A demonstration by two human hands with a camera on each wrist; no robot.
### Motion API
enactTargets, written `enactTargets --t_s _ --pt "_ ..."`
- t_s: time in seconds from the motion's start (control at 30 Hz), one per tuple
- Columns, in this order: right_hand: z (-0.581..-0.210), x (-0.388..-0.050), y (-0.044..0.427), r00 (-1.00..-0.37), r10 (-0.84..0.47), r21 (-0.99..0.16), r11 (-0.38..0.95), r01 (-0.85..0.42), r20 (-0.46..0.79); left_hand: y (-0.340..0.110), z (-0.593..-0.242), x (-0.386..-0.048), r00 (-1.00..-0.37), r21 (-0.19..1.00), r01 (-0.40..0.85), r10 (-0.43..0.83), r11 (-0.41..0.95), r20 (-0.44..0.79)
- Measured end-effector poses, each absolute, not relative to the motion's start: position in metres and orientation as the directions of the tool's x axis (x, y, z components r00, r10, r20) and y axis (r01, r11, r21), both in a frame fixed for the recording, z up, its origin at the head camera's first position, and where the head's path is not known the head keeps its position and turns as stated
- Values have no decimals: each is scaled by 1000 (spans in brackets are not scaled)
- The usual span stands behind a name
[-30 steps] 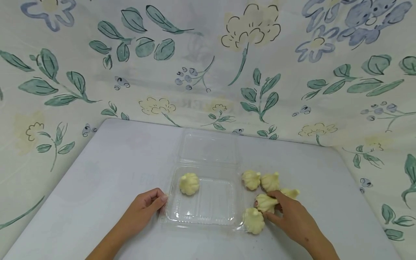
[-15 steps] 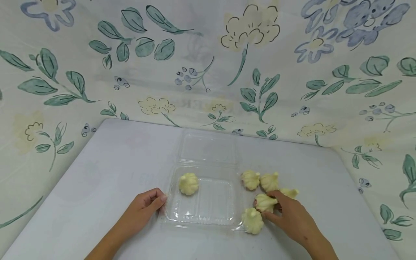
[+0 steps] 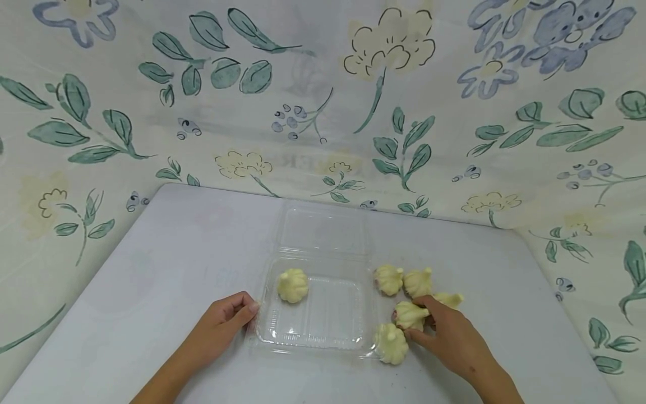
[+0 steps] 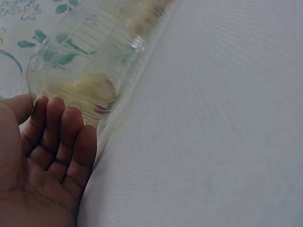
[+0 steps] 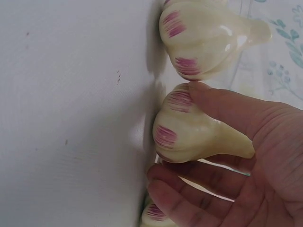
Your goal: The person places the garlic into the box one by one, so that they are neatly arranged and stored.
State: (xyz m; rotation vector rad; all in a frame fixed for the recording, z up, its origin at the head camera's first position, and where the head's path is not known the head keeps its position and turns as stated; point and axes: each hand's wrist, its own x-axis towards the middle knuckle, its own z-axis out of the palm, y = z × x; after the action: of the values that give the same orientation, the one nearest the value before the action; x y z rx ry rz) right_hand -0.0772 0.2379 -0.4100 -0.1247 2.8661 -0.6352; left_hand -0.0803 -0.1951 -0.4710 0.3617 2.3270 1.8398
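Note:
In the head view a clear plastic clamshell container [image 3: 328, 343] lies with its lid [image 3: 323, 227] folded back. One pale yellow garlic bulb [image 3: 292, 285] sits at the left inside it. My left hand [image 3: 219, 322] pinches the container's left rim between thumb and fingers, as the left wrist view also shows. To the right of the container, my right hand [image 3: 454, 336] holds another garlic bulb [image 3: 410, 315] with the thumb on one side and fingers on the other. Purple streaks mark that bulb's base [image 5: 173, 135] in the right wrist view, where it is close to the table.
Around the right hand lie several more garlic bulbs: two behind it [image 3: 388, 279], one partly hidden by the hand [image 3: 451, 300], and one in front [image 3: 391, 343] against the container's right corner. A floral cloth [image 3: 303, 112] hangs behind the white table [image 3: 192, 241].

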Motion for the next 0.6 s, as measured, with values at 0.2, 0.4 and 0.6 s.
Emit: enactTargets --t_s 0.2,0.4,0.6 --pt "-410 -77 237 -975 -112 -425 905 -20 -193 -196 -471 -80 -958 972 99 284 215 35" --pt "-410 -76 238 -975 -115 -429 903 -23 -190 -196 -472 -81 -956 971 109 289 212 44" --pt "-411 -76 236 -975 -103 -418 908 -12 -195 -196 -471 -80 -958 973 88 284 213 25"
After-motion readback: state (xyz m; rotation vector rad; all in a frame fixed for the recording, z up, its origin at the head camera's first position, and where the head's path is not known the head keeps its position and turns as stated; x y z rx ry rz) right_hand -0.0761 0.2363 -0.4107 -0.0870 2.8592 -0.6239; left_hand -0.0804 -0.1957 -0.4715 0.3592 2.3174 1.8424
